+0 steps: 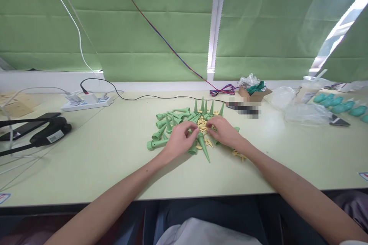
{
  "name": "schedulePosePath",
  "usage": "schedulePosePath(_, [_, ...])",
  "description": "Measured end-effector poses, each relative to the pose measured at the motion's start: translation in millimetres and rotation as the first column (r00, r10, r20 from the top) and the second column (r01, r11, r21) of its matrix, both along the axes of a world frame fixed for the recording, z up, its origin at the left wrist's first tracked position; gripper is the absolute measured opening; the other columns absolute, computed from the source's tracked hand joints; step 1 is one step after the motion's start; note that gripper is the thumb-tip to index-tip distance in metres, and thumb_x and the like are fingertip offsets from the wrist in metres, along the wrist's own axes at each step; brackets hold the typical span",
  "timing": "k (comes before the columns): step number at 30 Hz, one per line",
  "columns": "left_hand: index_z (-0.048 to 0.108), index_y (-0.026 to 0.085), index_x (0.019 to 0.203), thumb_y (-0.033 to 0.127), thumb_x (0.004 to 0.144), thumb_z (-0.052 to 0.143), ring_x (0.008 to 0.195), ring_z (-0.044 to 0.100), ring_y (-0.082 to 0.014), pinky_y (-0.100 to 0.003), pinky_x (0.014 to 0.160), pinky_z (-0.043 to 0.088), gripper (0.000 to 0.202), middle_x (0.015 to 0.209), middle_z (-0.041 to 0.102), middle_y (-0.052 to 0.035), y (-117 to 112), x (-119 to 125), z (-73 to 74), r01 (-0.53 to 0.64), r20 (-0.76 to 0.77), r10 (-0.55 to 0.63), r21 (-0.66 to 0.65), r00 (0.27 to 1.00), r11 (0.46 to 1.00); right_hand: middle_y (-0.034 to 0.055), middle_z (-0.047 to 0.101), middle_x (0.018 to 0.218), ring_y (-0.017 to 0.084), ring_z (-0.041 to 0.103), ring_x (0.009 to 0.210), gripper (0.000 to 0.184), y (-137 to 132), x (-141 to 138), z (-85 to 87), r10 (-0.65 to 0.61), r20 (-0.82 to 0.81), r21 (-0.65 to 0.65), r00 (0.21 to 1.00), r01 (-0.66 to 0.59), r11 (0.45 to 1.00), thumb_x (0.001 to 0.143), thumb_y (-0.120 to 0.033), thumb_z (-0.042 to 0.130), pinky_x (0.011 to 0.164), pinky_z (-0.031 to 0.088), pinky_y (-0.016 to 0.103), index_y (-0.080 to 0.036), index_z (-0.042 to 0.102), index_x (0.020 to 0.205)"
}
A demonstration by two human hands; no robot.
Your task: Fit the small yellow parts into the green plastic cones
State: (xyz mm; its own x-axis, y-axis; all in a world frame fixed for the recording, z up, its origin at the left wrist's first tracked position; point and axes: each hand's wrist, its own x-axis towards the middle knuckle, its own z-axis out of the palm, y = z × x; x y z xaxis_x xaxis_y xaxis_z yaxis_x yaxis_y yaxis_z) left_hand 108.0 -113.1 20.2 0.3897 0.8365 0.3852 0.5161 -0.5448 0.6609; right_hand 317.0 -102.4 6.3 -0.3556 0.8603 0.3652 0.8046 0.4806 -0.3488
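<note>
My left hand [180, 138] is closed, thumb and fingertips together at the wide end of a green plastic spike [204, 148]. That spike's pointed tip faces down toward the table's front edge. Across from it, my right hand [222, 131] is pinched over the small yellow plastic parts [202, 124]; what its fingertips hold, if anything, is too small to make out. Several green spikes [202, 105] stand point-up behind the hands. Green tubes with wide collars [157, 144] lie heaped to the left, partly covered by my left hand.
More yellow parts [239, 155] lie under my right forearm. Behind the heap run a black cable [155, 96] and a blurred dark object [244, 110]. A cardboard box [254, 95], a drink cup [306, 90] and teal items [342, 106] are at right; a power strip [86, 103] is at left.
</note>
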Motion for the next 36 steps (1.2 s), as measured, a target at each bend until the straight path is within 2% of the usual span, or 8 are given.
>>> schedulePosePath(3, [0.067,0.020,0.092,0.042,0.094,0.056,0.049,0.043,-0.0078,-0.025,0.050,0.036,0.025,0.088,0.070,0.0005,0.1,-0.4,1.6,-0.008,0.058,0.014,-0.100,0.998,0.995,0.0077,0.069,0.088,0.025,0.060,0.091,0.003,-0.5,-2.5,1.0,-0.011,-0.087,0.065,0.996,0.017,0.998,0.089,-0.017,0.067,0.080,0.046,0.037,-0.017,0.066,0.087])
schedulePosePath(7, [0.067,0.019,0.094,0.048,0.093,0.055,0.047,0.040,-0.0069,-0.024,0.047,0.033,0.031,0.089,0.069,-0.0001,-0.8,0.0,2.8,0.001,0.089,0.011,-0.138,0.996,0.990,0.0070,0.069,0.088,0.024,0.061,0.090,0.006,-4.8,-8.6,1.8,0.078,-0.164,0.154,0.983,-0.053,0.987,0.092,-0.021,0.066,0.081,0.047,0.037,-0.018,0.066,0.086])
schedulePosePath(15, [0.067,0.018,0.089,0.047,0.095,0.052,0.047,0.039,-0.0085,-0.024,0.044,0.030,0.034,0.072,0.063,0.0008,1.0,0.0,2.2,0.027,0.114,-0.007,-0.180,0.993,0.983,0.0068,0.067,0.087,0.022,0.059,0.087,0.005,-8.9,-13.1,-0.5,0.232,-0.169,0.295,0.958,-0.175,0.939,0.093,-0.020,0.063,0.078,0.049,0.036,-0.018,0.066,0.091])
schedulePosePath(21, [0.066,0.017,0.085,0.044,0.094,0.053,0.045,0.045,-0.0102,-0.024,0.044,0.034,0.031,0.063,0.058,0.0016,1.7,0.5,5.3,0.043,0.187,0.003,-0.241,0.982,0.969,0.0057,0.069,0.088,0.021,0.061,0.085,0.009,-12.2,-15.0,0.4,0.246,-0.237,0.258,0.940,-0.183,0.949,0.096,-0.026,0.061,0.077,0.049,0.035,-0.019,0.066,0.093])
schedulePosePath(25, [0.065,0.017,0.084,0.043,0.093,0.056,0.040,0.042,-0.0096,-0.024,0.042,0.032,0.029,0.052,0.050,0.0043,1.1,1.2,7.4,0.067,0.252,0.017,-0.323,0.968,0.944,0.0060,0.072,0.096,0.021,0.064,0.087,0.010,-15.2,-16.5,1.8,0.247,-0.264,0.204,0.932,-0.197,0.959,0.098,-0.026,0.058,0.078,0.050,0.035,-0.020,0.065,0.101])
schedulePosePath(28, [0.063,0.018,0.083,0.044,0.092,0.058,0.038,0.039,-0.0092,-0.023,0.041,0.030,0.029,0.048,0.046,0.0057,0.6,1.6,8.3,0.082,0.283,0.024,-0.355,0.959,0.931,0.0059,0.072,0.096,0.021,0.064,0.087,0.013,-16.3,-17.4,2.2,0.257,-0.271,0.205,0.928,-0.206,0.957,0.100,-0.026,0.054,0.078,0.050,0.034,-0.021,0.066,0.101])
schedulePosePath(36, [0.062,0.017,0.079,0.047,0.092,0.057,0.041,0.042,-0.0085,-0.023,0.042,0.031,0.032,0.055,0.050,0.0041,1.7,2.0,7.1,0.068,0.285,0.027,-0.320,0.958,0.945,0.0061,0.073,0.094,0.021,0.065,0.087,0.014,-16.5,-18.7,1.9,0.239,-0.297,0.231,0.924,-0.174,0.957,0.101,-0.026,0.053,0.077,0.050,0.034,-0.020,0.066,0.100])
